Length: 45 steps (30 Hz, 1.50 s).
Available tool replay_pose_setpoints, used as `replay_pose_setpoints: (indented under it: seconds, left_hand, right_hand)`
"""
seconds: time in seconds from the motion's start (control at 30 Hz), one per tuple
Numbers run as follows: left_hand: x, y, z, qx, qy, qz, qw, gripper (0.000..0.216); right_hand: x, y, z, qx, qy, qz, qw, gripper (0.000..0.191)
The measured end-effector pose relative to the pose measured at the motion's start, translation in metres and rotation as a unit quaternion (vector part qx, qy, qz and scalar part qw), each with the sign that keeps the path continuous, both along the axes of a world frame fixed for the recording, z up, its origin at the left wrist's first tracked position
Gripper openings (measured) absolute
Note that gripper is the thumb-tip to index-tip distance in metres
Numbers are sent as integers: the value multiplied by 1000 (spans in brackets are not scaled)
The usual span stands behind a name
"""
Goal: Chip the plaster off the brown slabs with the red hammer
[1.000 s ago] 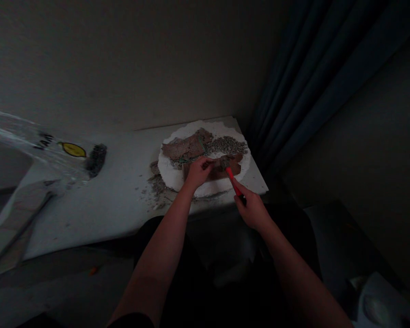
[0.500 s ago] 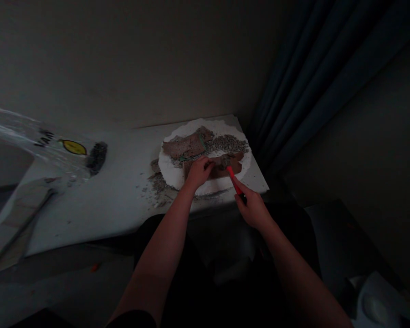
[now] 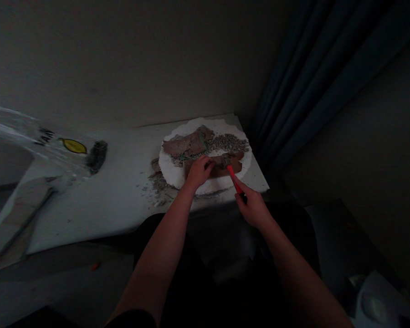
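My right hand (image 3: 253, 207) is wrapped round the handle of a red-handled tool (image 3: 233, 176). The tool's dark far end meets a brown textured piece (image 3: 234, 169), and its exact shape is lost in the gloom. My left hand (image 3: 199, 170) rests over the same piece, left of the tool, fingers curled downward; what they pinch, if anything, is hidden. Beneath lies a white rough-edged round slab (image 3: 169, 175). Behind my left hand, a second brown patterned piece (image 3: 182, 146) sits on the slab. Small grey stones (image 3: 228, 143) are heaped at its right.
Grey crumbs (image 3: 159, 183) and broken bits lie left of the slab on a white table (image 3: 123, 191). Farther left are a clear plastic bag (image 3: 64, 152) with dark contents and a flat beige sheet (image 3: 22, 209). A dark curtain (image 3: 304, 68) hangs at right.
Both hands stay in nearly the same place. The tool's far end has shifted very slightly; my view has also moved a little.
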State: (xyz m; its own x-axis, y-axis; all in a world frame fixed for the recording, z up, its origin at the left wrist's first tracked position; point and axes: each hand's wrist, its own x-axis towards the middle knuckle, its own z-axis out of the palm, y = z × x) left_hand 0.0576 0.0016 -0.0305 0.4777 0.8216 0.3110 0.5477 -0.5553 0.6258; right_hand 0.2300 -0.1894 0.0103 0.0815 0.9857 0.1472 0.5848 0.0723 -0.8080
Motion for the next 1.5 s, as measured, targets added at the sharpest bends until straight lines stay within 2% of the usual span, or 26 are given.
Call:
replay_pose_setpoints:
  seconds: [0.53,0.7,0.87,1.3,1.5]
  left_hand:
    - [2,-3,2,3,4,-1,1000,11]
    - [4,-4,-5,7,-16,7,1000,10]
    - [6,-4,-14,9,-23,13,1000,15]
    - [5,-6,-15,13,-14,10,1000,14]
    - [6,-7,-14,6,-20,14,1000,14]
  right_hand:
    - [0,1,3,-3,-7,0,1000,65]
    - [-5,4,24,10,-11,-26,1000,61]
    - [-13,7,41,54,-17,-2,998,63]
    - [-20,7,42,28,-11,-5,1000,62]
    - [-21,9,43,40,-15,-11,999,63]
